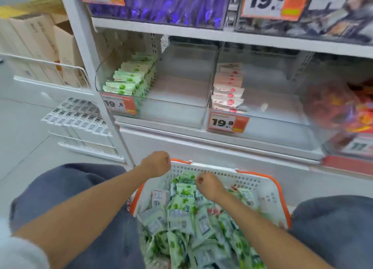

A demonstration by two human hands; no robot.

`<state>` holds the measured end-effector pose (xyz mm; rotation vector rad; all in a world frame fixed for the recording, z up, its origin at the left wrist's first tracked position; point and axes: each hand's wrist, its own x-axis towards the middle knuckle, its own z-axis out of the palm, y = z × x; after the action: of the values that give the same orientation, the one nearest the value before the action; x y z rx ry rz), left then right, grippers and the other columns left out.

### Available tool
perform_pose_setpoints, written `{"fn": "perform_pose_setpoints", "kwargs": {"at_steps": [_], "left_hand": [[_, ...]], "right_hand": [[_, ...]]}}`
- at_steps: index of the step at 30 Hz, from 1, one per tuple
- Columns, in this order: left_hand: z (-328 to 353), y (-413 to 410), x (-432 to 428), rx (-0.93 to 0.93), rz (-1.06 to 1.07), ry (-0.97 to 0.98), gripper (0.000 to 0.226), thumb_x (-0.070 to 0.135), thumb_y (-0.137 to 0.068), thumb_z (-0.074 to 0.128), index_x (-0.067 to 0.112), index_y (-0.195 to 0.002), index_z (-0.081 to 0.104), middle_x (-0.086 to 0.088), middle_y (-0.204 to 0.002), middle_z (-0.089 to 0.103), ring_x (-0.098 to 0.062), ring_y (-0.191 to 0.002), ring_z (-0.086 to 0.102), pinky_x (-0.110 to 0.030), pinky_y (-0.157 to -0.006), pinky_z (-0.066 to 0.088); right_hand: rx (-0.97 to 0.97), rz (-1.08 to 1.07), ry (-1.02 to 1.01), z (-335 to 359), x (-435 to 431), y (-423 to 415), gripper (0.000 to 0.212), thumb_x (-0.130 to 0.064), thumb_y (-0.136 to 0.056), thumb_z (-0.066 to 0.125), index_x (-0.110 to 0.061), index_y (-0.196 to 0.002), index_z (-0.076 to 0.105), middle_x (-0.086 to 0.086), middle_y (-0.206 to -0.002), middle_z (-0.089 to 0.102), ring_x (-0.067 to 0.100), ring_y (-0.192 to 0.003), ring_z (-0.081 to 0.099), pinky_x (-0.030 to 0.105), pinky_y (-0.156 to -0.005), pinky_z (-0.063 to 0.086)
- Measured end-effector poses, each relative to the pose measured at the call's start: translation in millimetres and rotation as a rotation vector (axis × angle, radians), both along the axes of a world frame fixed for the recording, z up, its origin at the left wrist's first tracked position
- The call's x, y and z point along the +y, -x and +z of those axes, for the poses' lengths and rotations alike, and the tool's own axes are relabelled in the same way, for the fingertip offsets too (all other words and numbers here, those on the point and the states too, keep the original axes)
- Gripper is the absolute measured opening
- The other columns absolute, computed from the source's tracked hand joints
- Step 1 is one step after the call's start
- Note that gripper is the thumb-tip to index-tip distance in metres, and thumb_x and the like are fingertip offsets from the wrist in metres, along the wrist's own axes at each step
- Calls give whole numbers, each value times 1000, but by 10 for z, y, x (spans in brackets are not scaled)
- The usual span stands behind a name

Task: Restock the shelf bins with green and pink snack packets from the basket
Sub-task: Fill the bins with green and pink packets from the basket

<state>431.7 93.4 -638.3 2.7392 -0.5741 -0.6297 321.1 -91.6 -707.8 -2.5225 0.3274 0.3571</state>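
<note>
Left of centre, the part-filled green bin [153, 99] wants flat, same-facing stacks, so below it, with the left hand [156, 163] curled by the basket [181, 168] rim and the right hand [207, 185] curled onto green packets [181, 206], neither grip clear, gather several aligned.

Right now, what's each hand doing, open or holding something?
Left hand: curled at the basket rim; grip cannot be told.
Right hand: curled into the green packets; grip cannot be told.
</note>
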Motion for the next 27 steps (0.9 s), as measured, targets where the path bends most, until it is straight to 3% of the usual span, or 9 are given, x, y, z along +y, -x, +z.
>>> {"fn": "perform_pose_setpoints", "kwargs": {"at_steps": [5,9,12,14,16,19,21,24,27], "left_hand": [[-321,52,14,117,-57,-80,26,12,-92,48,-1,-97,70,-14,-104,70,-26,-93,66,-30,-79,52],[-498,112,46,198,-90,-100,23,12,-93,50,3,-99,70,-9,-111,68,-21,-90,63,-32,-84,53],[-562,196,56,239,-128,-134,22,10,-94,50,9,-107,68,-3,-120,61,-14,-88,54,-23,-78,44],[-591,241,70,260,-135,-141,25,7,-94,49,11,-111,67,-2,-127,56,-12,-92,52,-21,-78,42],[-602,259,77,278,-122,-128,25,4,-94,49,10,-111,66,-3,-130,55,-13,-93,53,-20,-74,43],[-572,235,62,302,-40,-52,25,3,-94,49,8,-114,65,-8,-131,55,-18,-96,58,-18,-66,45],[-529,215,37,323,57,31,22,13,-98,48,7,-113,63,-12,-115,58,-22,-90,59,-24,-69,46],[-391,209,-23,324,186,235,46,42,-103,36,12,-70,46,-8,-74,45,-20,-62,43,-29,-60,38],[-195,192,-84,290,319,452,53,57,-99,31,15,-71,44,-11,-76,54,-29,-72,59,-36,-74,52]], "right_hand": [[311,111,-91,-587,125,178,34,-24,-89,61,-14,-121,63,6,-122,63,24,-109,60,34,-92,51],[396,111,-172,-665,327,134,65,-43,-86,65,-13,-140,46,6,-137,52,24,-117,55,35,-96,49],[379,31,-231,-697,360,137,64,-39,-94,57,-13,-148,34,10,-144,46,27,-122,53,35,-95,47],[377,24,-211,-701,370,160,49,-25,-95,57,-14,-142,45,9,-138,52,25,-118,56,34,-94,47],[341,-7,-209,-704,354,179,17,-12,-93,55,-14,-107,66,4,-104,64,17,-88,61,28,-78,49],[257,-26,-247,-524,274,149,31,-12,-96,54,-21,-66,50,-8,-66,43,7,-58,42,22,-55,35],[185,-39,-272,-316,172,80,18,-18,-97,55,-18,-80,56,-10,-73,44,4,-62,43,20,-57,35],[33,-140,-427,80,36,-85,7,-20,-97,58,-13,-94,56,3,-101,63,6,-79,52,19,-63,40],[-116,-251,-609,582,-2,-211,29,-19,-97,59,-5,-122,57,7,-116,65,3,-83,59,9,-58,44]]}}
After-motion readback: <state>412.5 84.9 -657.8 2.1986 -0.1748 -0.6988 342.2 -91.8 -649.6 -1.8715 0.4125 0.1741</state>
